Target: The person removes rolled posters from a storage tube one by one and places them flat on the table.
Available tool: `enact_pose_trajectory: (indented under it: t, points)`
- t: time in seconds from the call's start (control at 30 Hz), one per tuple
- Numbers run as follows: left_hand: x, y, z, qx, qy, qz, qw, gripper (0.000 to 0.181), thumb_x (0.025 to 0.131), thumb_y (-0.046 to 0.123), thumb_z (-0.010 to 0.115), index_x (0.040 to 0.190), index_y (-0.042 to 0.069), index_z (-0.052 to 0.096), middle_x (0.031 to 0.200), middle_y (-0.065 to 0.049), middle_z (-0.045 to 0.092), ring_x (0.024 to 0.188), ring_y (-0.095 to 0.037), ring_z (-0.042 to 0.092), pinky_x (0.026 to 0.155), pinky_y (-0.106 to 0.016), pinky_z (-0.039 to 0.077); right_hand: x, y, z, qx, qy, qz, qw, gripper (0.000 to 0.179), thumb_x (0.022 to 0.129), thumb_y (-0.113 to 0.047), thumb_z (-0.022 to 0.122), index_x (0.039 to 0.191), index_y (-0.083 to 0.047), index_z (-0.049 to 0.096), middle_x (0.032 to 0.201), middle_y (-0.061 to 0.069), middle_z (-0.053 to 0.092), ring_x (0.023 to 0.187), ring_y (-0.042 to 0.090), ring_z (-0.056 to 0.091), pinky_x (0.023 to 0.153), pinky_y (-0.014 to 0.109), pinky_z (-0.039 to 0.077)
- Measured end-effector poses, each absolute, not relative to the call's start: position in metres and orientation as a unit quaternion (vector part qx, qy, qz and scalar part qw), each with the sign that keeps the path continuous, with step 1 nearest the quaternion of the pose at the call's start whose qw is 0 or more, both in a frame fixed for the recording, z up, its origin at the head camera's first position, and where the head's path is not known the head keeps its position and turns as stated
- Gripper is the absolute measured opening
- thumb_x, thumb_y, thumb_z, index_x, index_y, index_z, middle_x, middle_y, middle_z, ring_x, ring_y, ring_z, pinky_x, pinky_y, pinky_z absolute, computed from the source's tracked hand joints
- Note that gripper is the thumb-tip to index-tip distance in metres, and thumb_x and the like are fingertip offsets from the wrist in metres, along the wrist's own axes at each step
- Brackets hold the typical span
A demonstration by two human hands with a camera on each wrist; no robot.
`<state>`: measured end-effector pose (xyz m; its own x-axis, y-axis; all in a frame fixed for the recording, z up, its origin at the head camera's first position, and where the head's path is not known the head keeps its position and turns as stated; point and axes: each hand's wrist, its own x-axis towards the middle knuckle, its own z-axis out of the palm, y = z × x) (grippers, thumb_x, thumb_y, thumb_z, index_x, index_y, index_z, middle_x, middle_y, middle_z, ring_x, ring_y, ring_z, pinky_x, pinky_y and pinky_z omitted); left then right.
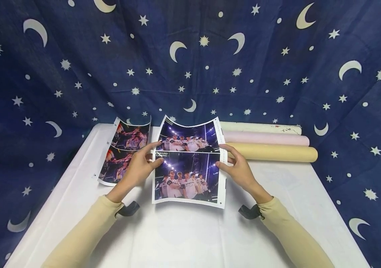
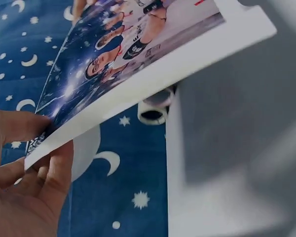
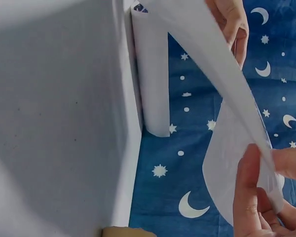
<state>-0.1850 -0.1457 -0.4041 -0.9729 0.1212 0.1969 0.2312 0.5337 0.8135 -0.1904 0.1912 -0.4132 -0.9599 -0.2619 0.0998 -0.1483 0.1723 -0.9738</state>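
L hand (image 1: 139, 166) & R hand (image 1: 241, 171) pinch opp. side edges of photo sheet (image 1: 187, 175), fingers (image 2: 59, 170) closed to its thickness; it's held up over white surface (image 1: 190, 238), 2nd print (image 1: 117, 163) to L, rolls (image 1: 274, 152) behind R.

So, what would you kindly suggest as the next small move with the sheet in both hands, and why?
I would probably lower the held sheet onto the white table: the left hand and right hand pinch its opposite sides, it bows between them above the table, and bare surface shows nearer the person.
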Motion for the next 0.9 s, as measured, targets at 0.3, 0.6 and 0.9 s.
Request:
enact_pose_trajectory:
  t: [0.3,0.6,0.9]
  points:
    - [-0.198,-0.162,-0.402,-0.141,-0.917,-0.365,0.074,0.068,0.084,0.012,0.076,0.146,0.009,0.047,0.134,-0.023,0.055,0.074,-0.020,0.054,0.067,-0.032,0.046,-0.203,0.171,-0.414,-0.136,0.786,-0.603,0.014,0.062,0.087,0.004,0.068,0.142,-0.011,0.046,0.139,0.019,0.052,0.107,0.035,0.067,0.077,0.028,0.060]
    - [-0.216,-0.177,-0.406,-0.151,-0.922,-0.351,0.069,0.070,0.084,0.009,0.075,0.147,0.006,0.043,0.125,-0.021,0.059,0.065,-0.018,0.052,0.098,-0.060,0.041,-0.224,0.153,-0.422,-0.119,0.833,-0.541,-0.017,0.061,0.084,0.000,0.071,0.140,-0.011,0.052,0.147,0.012,0.044,0.123,0.037,0.056,0.105,0.043,0.048]
    - [-0.234,-0.180,-0.413,-0.145,-0.931,-0.328,0.060,0.069,0.085,0.010,0.075,0.146,0.004,0.044,0.139,-0.024,0.051,0.094,-0.036,0.060,0.102,-0.057,0.044,-0.243,0.138,-0.436,-0.083,0.862,-0.500,-0.014,0.064,0.083,-0.003,0.071,0.143,-0.010,0.049,0.149,0.013,0.042,0.110,0.033,0.056,0.096,0.043,0.050]
